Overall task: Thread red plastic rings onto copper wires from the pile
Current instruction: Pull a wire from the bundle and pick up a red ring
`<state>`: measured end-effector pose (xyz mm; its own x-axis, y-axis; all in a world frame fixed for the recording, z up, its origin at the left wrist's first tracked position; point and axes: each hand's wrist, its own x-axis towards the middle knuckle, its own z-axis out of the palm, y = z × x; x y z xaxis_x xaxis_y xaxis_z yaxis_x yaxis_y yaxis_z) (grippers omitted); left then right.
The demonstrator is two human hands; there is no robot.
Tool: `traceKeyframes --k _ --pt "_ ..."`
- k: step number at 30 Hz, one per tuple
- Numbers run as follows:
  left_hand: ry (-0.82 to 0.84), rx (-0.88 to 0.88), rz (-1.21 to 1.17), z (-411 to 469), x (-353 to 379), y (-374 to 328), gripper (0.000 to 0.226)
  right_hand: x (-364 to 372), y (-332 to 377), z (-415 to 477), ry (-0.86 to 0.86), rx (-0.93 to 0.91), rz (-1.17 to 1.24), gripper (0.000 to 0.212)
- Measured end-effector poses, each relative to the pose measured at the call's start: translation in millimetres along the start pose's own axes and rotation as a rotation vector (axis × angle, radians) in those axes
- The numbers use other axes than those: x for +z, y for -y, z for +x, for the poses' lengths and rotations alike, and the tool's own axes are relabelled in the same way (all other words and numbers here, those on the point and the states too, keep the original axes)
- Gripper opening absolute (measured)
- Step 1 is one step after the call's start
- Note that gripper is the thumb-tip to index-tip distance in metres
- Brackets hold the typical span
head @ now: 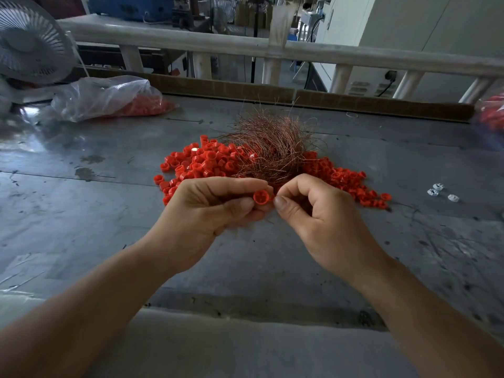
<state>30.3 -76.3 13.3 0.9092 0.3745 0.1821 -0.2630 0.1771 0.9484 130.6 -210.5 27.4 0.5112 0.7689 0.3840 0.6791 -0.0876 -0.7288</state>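
- Head view, stock count: one red ring in hand; a loose pile of red rings, far too many to count, spread across the middle of the worktop.
- One tangle of copper wires, lying on top of the pile's centre and rear, strands fanning upward.
- Three small white plastic pieces, to the right, well apart from the pile.
- Two clear plastic bags of red parts: one bag at rear left, a second bag cut off by the right edge.
- One white fan, far left.
- Surface: grey, scuffed and stained, with a cardboard strip along its far edge.
- Room: a pale railing beyond the worktop; workshop equipment behind it.
- Left hand: fingers curled, thumb and forefinger pinching the single red ring, its open end facing the camera, just in front of the pile.
- Right hand: fingers curled, thumb and forefinger tips pressed together right at the ring's edge; what they pinch is too fine to make out.
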Motion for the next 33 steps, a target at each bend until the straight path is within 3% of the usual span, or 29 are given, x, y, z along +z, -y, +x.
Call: traceKeyframes --k 11,21,28,30,33 --pt "0.009 -0.035 -0.030 1.0 -1.0 -0.2 0.025 -2.3 1.1 -0.1 0.019 0.018 0.007 0.016" --pt "0.148 -0.096 -0.171 1.8 -5.4 -0.3 0.023 -5.9 4.1 2.3 0.070 0.283 0.482 0.026" --pt "0.193 -0.150 -0.217 2.0 -6.4 2.6 0.021 0.0 6.2 -0.6 0.182 0.355 0.563 0.025" --pt "0.179 -0.158 -0.224 1.8 -6.0 4.0 0.021 -6.7 2.1 2.3 0.206 0.336 0.471 0.020" --pt "0.182 -0.163 -0.227 1.9 -5.8 4.5 0.021 -30.1 -20.5 11.7 0.082 0.250 -0.050 0.015"
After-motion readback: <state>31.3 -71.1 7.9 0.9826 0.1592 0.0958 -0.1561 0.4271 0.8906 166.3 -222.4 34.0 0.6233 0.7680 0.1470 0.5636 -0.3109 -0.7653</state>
